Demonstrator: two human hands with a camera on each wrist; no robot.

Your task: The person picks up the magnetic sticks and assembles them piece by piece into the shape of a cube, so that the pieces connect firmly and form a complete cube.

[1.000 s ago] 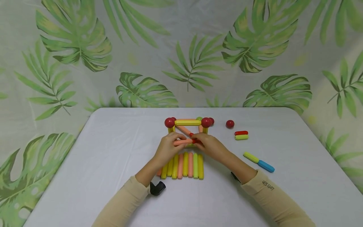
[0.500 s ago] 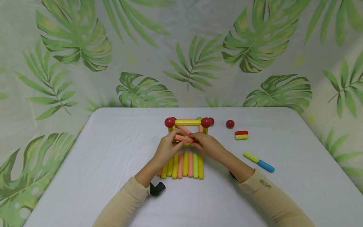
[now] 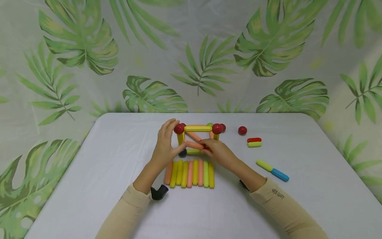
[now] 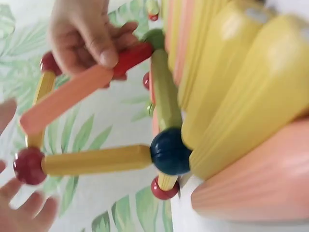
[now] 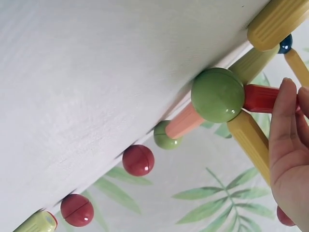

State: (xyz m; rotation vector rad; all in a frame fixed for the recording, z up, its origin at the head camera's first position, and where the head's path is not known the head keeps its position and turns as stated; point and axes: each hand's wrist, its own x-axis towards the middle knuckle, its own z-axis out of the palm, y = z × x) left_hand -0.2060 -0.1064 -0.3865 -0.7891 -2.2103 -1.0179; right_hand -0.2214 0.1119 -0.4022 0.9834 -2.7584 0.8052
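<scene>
A frame of magnetic sticks and balls stands mid-table, a yellow stick [image 3: 198, 128] across its top. My right hand [image 3: 219, 152] pinches a red stick [image 4: 133, 59] whose end meets the lower right green ball [image 5: 217, 95]. Joined to it, a pink stick [image 4: 67, 99] slants up toward the upper left red ball [image 4: 29, 166], its far end apart from that ball. My left hand [image 3: 162, 142] spreads its fingers around that red ball, thumb near the pink stick's end; contact is unclear. A dark blue ball [image 4: 170, 151] forms the lower left corner.
A row of several yellow, pink and green sticks [image 3: 189, 174] lies in front of the frame. To the right are a loose red ball [image 3: 242, 130], a short red stick [image 3: 254, 140], a lime stick [image 3: 254, 144] and a joined lime and blue stick [image 3: 280, 174].
My left hand has let go of the pink stick and moved left and up to the upper left red ball. The right hand still pinches the red stick; the pink one now tilts upward leftward.
</scene>
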